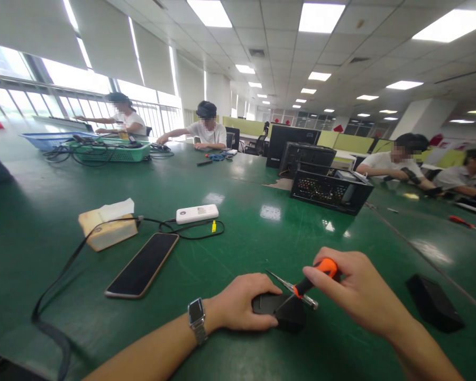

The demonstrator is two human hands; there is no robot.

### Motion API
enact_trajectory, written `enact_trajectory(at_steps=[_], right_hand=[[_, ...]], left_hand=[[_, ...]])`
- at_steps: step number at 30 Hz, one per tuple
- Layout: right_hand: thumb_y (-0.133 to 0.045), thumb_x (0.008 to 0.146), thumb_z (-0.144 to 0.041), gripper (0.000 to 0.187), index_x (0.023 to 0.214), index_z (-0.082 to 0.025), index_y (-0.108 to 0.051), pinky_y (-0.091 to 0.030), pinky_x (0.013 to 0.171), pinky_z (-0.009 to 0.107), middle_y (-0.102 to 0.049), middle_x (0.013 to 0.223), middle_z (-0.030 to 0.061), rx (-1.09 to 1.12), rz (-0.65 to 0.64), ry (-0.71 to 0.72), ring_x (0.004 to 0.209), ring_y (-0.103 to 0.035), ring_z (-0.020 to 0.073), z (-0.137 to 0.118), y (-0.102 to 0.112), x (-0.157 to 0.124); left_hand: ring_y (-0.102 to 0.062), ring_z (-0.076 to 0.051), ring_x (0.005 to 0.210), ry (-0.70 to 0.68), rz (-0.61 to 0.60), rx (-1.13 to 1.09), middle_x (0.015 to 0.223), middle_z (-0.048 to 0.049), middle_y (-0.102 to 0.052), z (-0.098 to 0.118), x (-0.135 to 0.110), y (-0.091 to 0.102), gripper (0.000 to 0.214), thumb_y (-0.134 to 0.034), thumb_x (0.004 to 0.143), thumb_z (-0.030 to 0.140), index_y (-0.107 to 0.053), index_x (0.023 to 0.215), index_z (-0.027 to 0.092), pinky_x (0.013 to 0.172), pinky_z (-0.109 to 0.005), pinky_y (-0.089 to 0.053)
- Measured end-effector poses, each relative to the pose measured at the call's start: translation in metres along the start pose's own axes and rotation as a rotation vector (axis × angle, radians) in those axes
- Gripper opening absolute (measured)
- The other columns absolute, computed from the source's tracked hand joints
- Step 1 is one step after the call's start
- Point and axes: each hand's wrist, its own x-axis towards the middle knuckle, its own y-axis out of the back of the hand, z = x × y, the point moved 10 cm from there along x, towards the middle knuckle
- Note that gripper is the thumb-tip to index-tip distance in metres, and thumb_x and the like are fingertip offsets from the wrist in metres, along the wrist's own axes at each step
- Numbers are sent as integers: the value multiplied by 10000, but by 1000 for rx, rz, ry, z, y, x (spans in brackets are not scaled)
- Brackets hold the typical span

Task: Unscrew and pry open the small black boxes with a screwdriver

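My left hand [244, 304], with a watch on its wrist, grips a small black box-shaped case [289, 316] on the green table, thumb on the near side and fingers on the far side. My right hand [357, 286] is closed around the orange and black handle of a screwdriver [319, 275]. Its shaft slants down to the left, and its tip meets the top of the case. Just behind the case lies a slim metal tool [278, 279] with a pointed end, partly hidden by the screwdriver. To the right rests another black block-shaped piece [435, 302], apart from both hands.
On the left lie a phone [143, 266], a tissue pack [109, 225] and a white power bank [197, 213] with a black cable. Farther back stand an open computer case [329, 190] and a green basket [111, 152] of cables. Several people sit around the table.
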Motion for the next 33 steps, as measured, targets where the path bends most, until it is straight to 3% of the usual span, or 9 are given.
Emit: enact_trajectory(at_steps=[23, 30, 33], right_hand=[[-483, 886, -503, 397, 625, -205, -502, -277, 543, 258, -503, 560, -37, -56, 8, 45, 542, -457, 116, -7, 0, -2], [-339, 932, -561, 500, 594, -205, -433, -233, 523, 264, -493, 539, -28, -184, 55, 50, 511, -421, 118, -7, 3, -8], [-404, 925, -509, 454, 589, -203, -431, -261, 521, 260, -491, 541, -32, -173, 7, 34, 515, -434, 114, -8, 3, -10]], left_hand=[[-607, -221, 928, 13, -12, -4, 1025, -62, -657, -1, 0, -1, 454, -702, 755, 388, -604, 1159, 203, 837, -299, -456], [-609, -220, 919, 23, -20, 15, 1015, -58, -656, -1, 1, 0, 461, -708, 750, 392, -606, 1157, 200, 810, -292, -459], [-609, -218, 916, 24, -22, 16, 1016, -57, -655, -1, 0, -1, 474, -715, 744, 382, -600, 1167, 203, 811, -289, -459]])
